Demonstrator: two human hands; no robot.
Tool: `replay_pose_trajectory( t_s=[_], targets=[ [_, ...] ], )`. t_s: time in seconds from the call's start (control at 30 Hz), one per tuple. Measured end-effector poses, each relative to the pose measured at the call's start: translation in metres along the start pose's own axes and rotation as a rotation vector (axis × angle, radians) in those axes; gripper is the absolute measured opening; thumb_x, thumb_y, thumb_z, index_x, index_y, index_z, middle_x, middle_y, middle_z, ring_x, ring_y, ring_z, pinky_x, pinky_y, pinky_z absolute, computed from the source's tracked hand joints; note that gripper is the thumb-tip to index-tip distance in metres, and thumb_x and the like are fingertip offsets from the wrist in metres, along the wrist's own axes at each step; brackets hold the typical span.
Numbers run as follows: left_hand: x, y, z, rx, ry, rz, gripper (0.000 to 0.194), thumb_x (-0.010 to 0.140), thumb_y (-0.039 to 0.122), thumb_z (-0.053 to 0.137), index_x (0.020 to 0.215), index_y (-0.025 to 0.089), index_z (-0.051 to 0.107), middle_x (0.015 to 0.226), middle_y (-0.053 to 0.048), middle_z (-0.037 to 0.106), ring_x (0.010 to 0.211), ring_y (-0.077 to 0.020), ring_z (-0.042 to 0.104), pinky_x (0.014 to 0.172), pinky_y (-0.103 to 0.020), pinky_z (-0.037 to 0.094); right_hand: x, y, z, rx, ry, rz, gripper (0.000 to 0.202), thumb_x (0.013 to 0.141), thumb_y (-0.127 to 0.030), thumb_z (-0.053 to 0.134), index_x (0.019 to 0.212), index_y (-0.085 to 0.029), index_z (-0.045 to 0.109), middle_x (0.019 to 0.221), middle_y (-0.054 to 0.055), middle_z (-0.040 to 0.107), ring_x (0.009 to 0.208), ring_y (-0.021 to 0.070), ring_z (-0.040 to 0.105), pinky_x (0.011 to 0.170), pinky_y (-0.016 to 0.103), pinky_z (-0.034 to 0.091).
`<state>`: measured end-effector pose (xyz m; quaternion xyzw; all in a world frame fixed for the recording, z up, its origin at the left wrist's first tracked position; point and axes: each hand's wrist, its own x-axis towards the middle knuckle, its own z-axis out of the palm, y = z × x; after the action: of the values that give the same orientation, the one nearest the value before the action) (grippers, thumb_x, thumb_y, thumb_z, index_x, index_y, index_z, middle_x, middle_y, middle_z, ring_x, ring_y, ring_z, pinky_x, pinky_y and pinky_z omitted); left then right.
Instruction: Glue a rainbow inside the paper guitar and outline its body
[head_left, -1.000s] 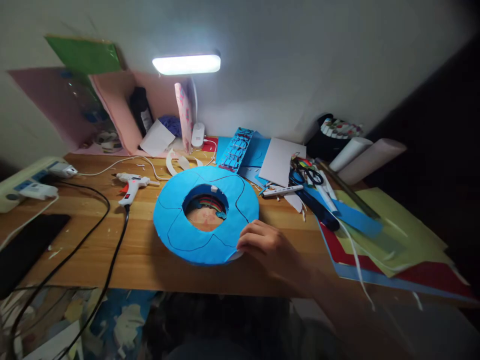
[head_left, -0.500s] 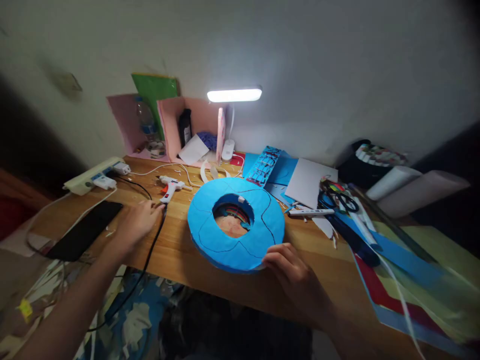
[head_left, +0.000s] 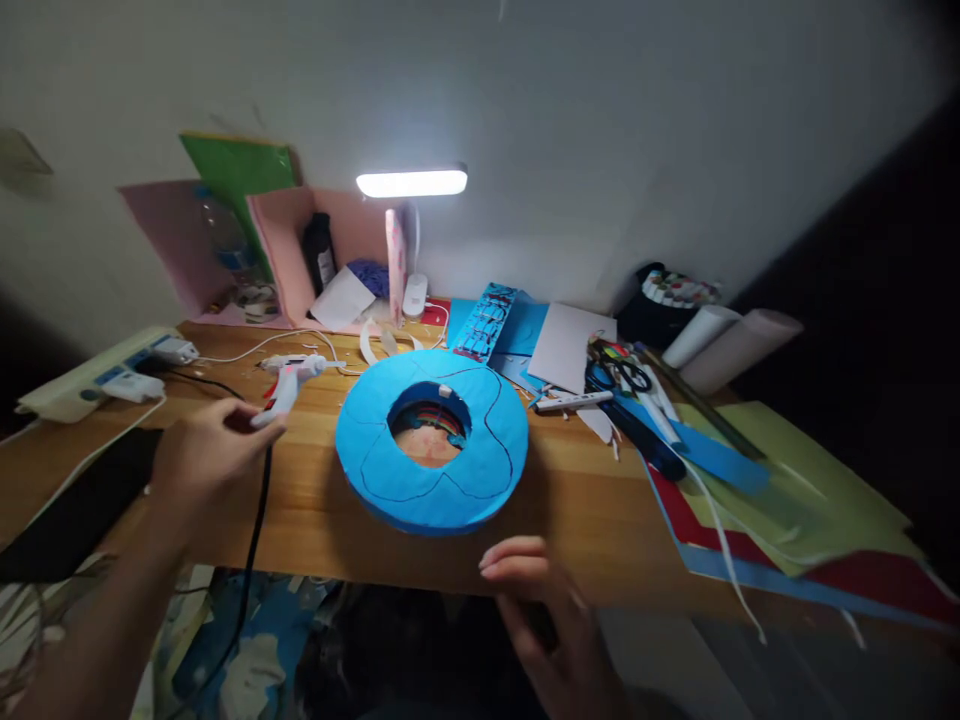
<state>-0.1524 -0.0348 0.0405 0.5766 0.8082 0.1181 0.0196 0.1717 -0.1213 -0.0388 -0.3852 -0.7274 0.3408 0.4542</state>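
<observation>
A white glue gun (head_left: 291, 385) with a red trigger is gripped at its handle end by my left hand (head_left: 206, 445), its nozzle pointing right. A black cord hangs down from the handle. The blue ring (head_left: 367, 425), with a wavy dark line drawn on its top, lies on the wooden table; a small white piece sits at the back of its hole. My right hand (head_left: 551, 610) is raised near the table's front edge, in front of the ring and apart from it, with fingers curved, thumb apart, and nothing held.
On the left are a power strip (head_left: 94, 375) and a black phone-like slab (head_left: 82, 500). A lit lamp (head_left: 412, 183) stands behind the ring. At the right lie scissors (head_left: 634, 378), a white pen (head_left: 574, 401) and coloured sheets (head_left: 802, 480).
My left hand has taken hold of the glue gun and turned it. My right hand has let go of the ring and drawn back toward the front. The view has shifted right.
</observation>
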Motion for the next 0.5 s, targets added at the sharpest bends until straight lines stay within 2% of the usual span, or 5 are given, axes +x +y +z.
replay_pose_trajectory(
  t_s=[0.07, 0.17, 0.27, 0.37, 0.5],
  targets=[
    [-0.042, 0.016, 0.000, -0.206, 0.106, -0.082, 0.029, 0.075, 0.048, 0.056, 0.082, 0.019, 0.057, 0.069, 0.003, 0.060, 0.063, -0.0146, 0.056, 0.056, -0.023, 0.037, -0.005, -0.010, 0.014, 0.291, -0.105, 0.119, 0.030, 0.094, -0.039, 0.042, 0.120, -0.026, 0.048, 0.107, 0.009, 0.060, 0.098, 0.0187, 0.060, 0.086, 0.032, 0.050],
    [-0.106, 0.055, 0.018, -0.456, 0.116, 0.394, 0.010, 0.070, 0.027, 0.058, 0.075, 0.024, 0.050, 0.062, 0.005, 0.053, 0.056, -0.0113, 0.052, 0.054, -0.022, 0.042, -0.008, -0.018, 0.032, 0.627, -0.196, 0.264, 0.068, 0.082, -0.068, 0.044, 0.132, -0.021, 0.042, 0.113, 0.014, 0.061, 0.101, 0.0242, 0.061, 0.085, 0.037, 0.052],
    [-0.149, 0.094, 0.044, -0.571, 0.040, 0.719, 0.014, 0.066, 0.021, 0.061, 0.072, 0.023, 0.049, 0.069, 0.002, 0.058, 0.060, -0.0123, 0.057, 0.053, -0.022, 0.046, -0.014, -0.018, 0.039, 0.623, -0.006, 0.446, 0.069, 0.077, -0.070, 0.048, 0.126, -0.022, 0.050, 0.115, 0.012, 0.062, 0.106, 0.0266, 0.060, 0.091, 0.038, 0.049],
    [-0.159, 0.117, 0.059, -0.604, 0.046, 0.869, 0.011, 0.073, 0.020, 0.060, 0.081, 0.021, 0.053, 0.079, -0.003, 0.064, 0.074, -0.0165, 0.062, 0.062, -0.025, 0.051, -0.028, -0.010, 0.034, 0.498, 0.290, 0.618, 0.045, 0.084, -0.057, 0.049, 0.111, -0.024, 0.060, 0.108, 0.008, 0.066, 0.103, 0.0247, 0.061, 0.094, 0.037, 0.047],
    [-0.135, 0.124, 0.062, -0.548, -0.055, 0.916, 0.006, 0.087, 0.021, 0.053, 0.092, 0.021, 0.054, 0.084, -0.001, 0.065, 0.075, -0.0135, 0.061, 0.065, -0.023, 0.049, -0.046, 0.005, 0.016, 0.391, 0.490, 0.598, 0.032, 0.087, -0.044, 0.049, 0.109, -0.023, 0.059, 0.088, 0.005, 0.067, 0.080, 0.0210, 0.063, 0.075, 0.034, 0.052]
  ],
)
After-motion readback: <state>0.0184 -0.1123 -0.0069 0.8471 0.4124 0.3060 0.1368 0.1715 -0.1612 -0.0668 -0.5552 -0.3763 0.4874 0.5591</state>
